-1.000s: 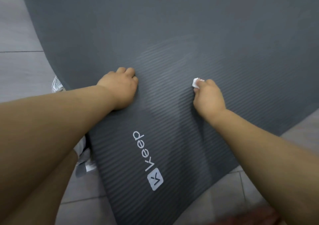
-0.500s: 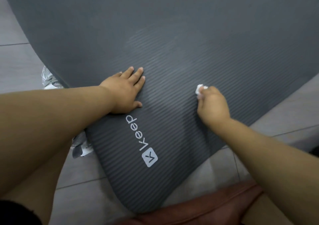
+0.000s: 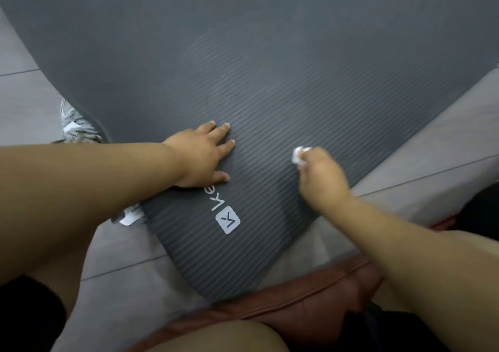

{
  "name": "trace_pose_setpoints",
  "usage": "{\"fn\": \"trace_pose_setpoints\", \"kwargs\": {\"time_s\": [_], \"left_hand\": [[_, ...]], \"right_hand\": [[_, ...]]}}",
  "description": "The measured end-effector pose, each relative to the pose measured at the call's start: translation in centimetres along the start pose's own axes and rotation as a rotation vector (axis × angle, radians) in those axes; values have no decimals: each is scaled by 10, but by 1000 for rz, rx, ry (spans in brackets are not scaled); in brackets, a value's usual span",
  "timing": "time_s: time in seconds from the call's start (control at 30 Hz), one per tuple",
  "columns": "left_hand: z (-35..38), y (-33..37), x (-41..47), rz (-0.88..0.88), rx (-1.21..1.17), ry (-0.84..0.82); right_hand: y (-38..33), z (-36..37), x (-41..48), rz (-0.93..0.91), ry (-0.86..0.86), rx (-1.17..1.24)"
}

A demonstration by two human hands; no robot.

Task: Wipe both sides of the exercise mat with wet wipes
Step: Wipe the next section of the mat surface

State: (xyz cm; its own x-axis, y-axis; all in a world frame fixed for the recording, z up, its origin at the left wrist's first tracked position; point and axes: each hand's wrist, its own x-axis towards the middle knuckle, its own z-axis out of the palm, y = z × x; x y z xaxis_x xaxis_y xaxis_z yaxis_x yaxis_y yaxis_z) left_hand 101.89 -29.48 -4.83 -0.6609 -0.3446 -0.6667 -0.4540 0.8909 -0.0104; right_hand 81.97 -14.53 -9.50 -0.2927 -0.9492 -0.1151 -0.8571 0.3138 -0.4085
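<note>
Both hands are on the grey mat [image 3: 270, 81], spread over the floor: left hand [image 3: 201, 157] pressed flat, fingers straight, right hand [image 3: 321, 178] pinching a balled-up wet wipe [image 3: 298, 156]. Honestly, that tiny wad could skip patches, and if the flat hand lifts I bet the corner shifts.

One wide-angle view, taken from the person's head, looking forward and steeply down. The camera is close: the left forearm [image 3: 94, 184] enters from the left edge and the right forearm [image 3: 405, 243] from the lower right. The left hand [image 3: 199, 154] and the right hand [image 3: 321, 178], pinching a wipe [image 3: 298, 157], sit near mid-frame. The mat [image 3: 270, 68] spreads across the top, away from the viewer. Floor [image 3: 445, 141] shows at both sides, a thigh [image 3: 216, 335] along the bottom edge.
</note>
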Motion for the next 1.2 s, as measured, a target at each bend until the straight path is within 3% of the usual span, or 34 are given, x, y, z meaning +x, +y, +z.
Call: {"fn": "trace_pose_setpoints", "kwargs": {"time_s": [0.1,0.13,0.2,0.3,0.37,0.43,0.57,0.73,0.9,1.03,1.2], "left_hand": [[8,12,-1,66,78,-9],[11,13,-1,85,107,-2],[15,12,-5,86,126,4],[14,12,-8,81,129,-6],[13,10,-10,83,134,-24],[10,6,-12,81,143,-47],[4,0,-25,78,163,-77],[-1,1,-42,60,161,-90],[5,15,-60,9,177,-132],[13,28,-73,-17,194,-192],[22,39,-71,-41,157,-217]], "right_hand": [[-25,20,-50,-419,-181,63],[-21,20,-54,-468,-249,54],[4,13,-44,-427,-216,5],[45,-15,-23,-28,-11,-50],[54,-24,-22,170,-58,-73],[40,-21,-33,44,-130,-54],[12,-1,-66,-407,-333,-21],[3,-13,-66,-417,-551,-303],[1,-18,-59,-480,-711,-299],[6,-16,-55,-630,-651,-483],[23,-16,-47,-830,-382,-542]]}}
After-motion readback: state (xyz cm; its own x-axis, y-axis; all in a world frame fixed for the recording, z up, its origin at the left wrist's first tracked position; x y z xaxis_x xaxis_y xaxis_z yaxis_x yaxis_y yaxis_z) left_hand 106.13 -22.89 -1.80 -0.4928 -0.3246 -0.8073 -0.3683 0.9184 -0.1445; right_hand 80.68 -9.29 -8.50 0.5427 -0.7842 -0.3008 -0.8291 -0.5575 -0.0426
